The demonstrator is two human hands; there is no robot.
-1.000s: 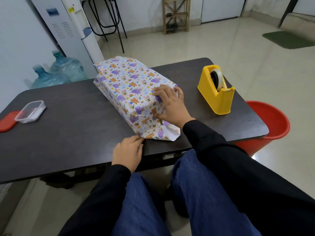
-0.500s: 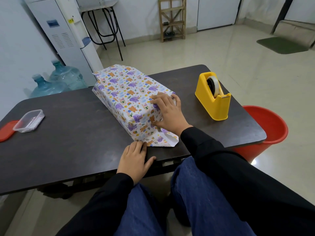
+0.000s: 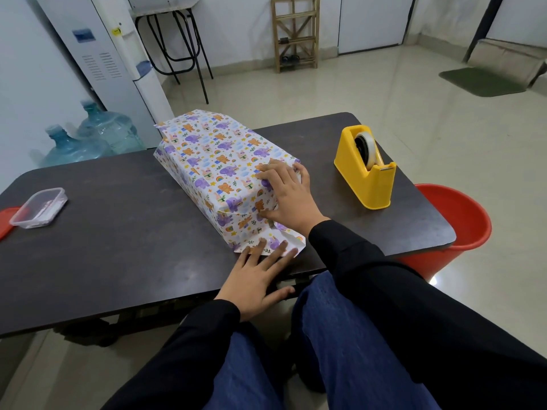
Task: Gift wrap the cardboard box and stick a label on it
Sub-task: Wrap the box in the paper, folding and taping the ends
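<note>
Since a second ago our left hand [image 3: 254, 279] has uncurled and slid forward from the near edge of the dark brown counter [image 3: 118, 247]. Its grip is now wide open and holds nothing, with straight, spread fingers pressing the loose paper flap [image 3: 291, 241] flat.

At far left sits a clear plastic tub [image 3: 38, 207] beside a red lid [image 3: 4, 221]. Its contents are too blurred to name, and we see no label anywhere.

Mid-counter lies the cardboard box [image 3: 216, 161], angled away from us and wholly covered in white animal-print paper. We judge it light and stiff, likely to skid on the smooth top, while the thin paper will crease or tear if tugged. It is best held by flat palms on the faces and folded along the box's hard edges.

Our right hand [image 3: 288, 193] lies on the near top corner, grip open, fingers flat on top and thumb against the end face.

Whether any seam is taped, and how the upstanding far end is folded, we cannot tell.

To the right stands the yellow tape dispenser [image 3: 367, 184], apart from the box. Its tape end is too small to read.
</note>
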